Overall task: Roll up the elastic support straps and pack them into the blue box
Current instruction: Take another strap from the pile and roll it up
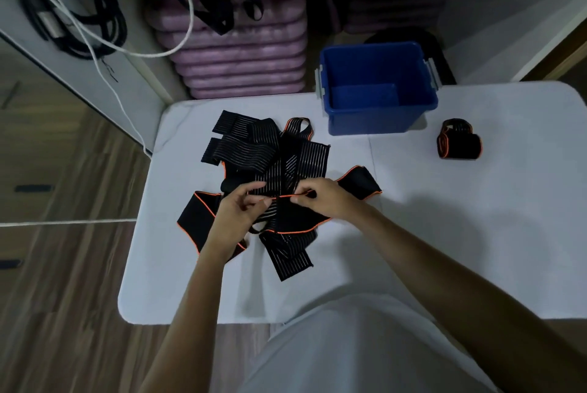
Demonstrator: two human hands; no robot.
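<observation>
A tangled pile of black elastic straps (pixel 270 154), some striped white and some edged in orange, lies on the white table (pixel 444 234). My left hand (pixel 236 214) and my right hand (pixel 320 199) each pinch the orange edge of one black strap (pixel 292 218) at the near side of the pile. One rolled strap (pixel 459 143) sits alone at the right. The blue box (pixel 378 113) stands open at the table's far edge; I see no straps inside it.
Purple mats (pixel 241 56) are stacked behind the table. Black straps and a white cable (pixel 187 11) hang from the shelf above. Wooden floor (pixel 63 297) lies to the left. Bare table surface spreads to the right and near side of the pile.
</observation>
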